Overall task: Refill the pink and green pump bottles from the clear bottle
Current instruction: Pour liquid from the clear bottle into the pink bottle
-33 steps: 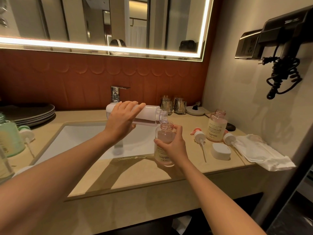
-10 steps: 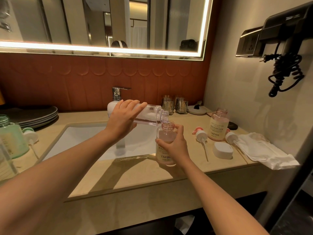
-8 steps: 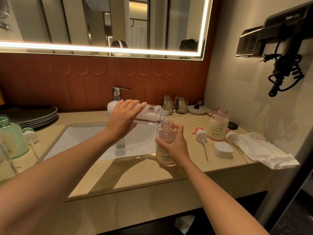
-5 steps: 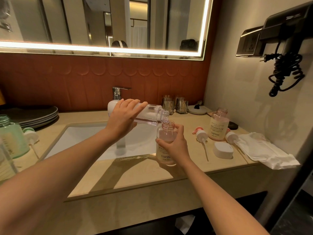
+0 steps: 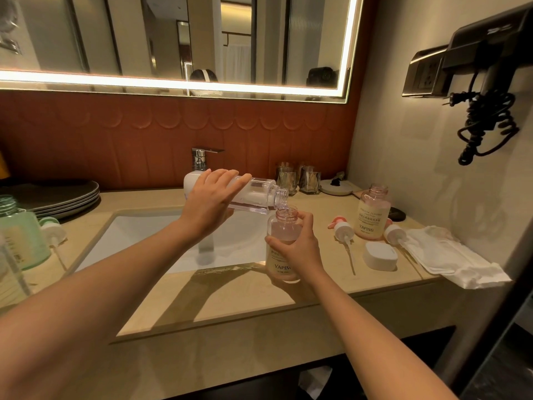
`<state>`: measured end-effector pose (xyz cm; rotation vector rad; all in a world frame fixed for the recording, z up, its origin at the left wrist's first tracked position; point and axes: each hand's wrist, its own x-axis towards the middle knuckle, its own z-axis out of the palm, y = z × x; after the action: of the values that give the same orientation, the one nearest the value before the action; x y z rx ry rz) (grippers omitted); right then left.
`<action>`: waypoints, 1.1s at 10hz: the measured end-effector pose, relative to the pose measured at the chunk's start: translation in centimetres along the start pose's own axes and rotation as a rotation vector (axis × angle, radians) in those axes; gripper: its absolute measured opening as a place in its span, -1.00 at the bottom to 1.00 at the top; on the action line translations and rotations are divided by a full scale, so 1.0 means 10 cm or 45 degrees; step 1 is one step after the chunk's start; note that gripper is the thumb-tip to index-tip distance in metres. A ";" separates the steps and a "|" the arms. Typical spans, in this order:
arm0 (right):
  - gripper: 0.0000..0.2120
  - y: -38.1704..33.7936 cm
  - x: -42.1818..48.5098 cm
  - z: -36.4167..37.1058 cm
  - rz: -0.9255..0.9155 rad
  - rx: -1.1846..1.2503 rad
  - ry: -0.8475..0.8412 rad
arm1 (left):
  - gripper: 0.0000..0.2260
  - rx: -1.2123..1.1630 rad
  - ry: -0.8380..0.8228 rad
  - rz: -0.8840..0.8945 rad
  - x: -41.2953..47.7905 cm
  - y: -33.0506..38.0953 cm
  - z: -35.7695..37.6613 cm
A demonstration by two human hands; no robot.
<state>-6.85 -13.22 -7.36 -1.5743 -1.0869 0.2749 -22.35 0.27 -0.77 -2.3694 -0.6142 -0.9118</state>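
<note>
The beige stone counter [image 5: 230,301] has a white rectangular sink [image 5: 150,235] sunk in it. At the back left lies a stack of dark grey plates [image 5: 66,194]. Near it stands an open green translucent bottle [image 5: 24,241], with a green-and-white pump head [image 5: 53,230] just beside. At the right an open pink translucent bottle [image 5: 373,215] stands between two lying pink-and-white pump heads [image 5: 341,229], near a white rounded cap [image 5: 380,255] and a white crumpled cloth [image 5: 450,258]. Two glass tumblers [image 5: 287,177] stand behind.

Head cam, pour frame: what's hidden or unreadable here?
All head view.
- Pink bottle label: right hand covers its right half.
- Clear bottle, remaining liquid: left hand covers its middle.
- Green bottle: cut off by the left edge.
- Second pink bottle, small print: too small to read.
- Stream between the necks: blurred, flow unclear.
</note>
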 end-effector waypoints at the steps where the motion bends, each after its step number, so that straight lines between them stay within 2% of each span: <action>1: -0.30 0.00 0.00 0.00 0.002 -0.002 -0.002 | -0.26 0.004 -0.001 -0.002 0.00 0.00 0.00; 11: -0.30 -0.01 -0.01 0.00 0.003 -0.019 0.000 | -0.26 0.027 -0.002 0.020 0.01 0.00 -0.03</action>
<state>-6.91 -13.32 -7.34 -1.5894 -1.0892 0.2690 -22.40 0.07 -0.47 -2.3532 -0.6024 -0.8931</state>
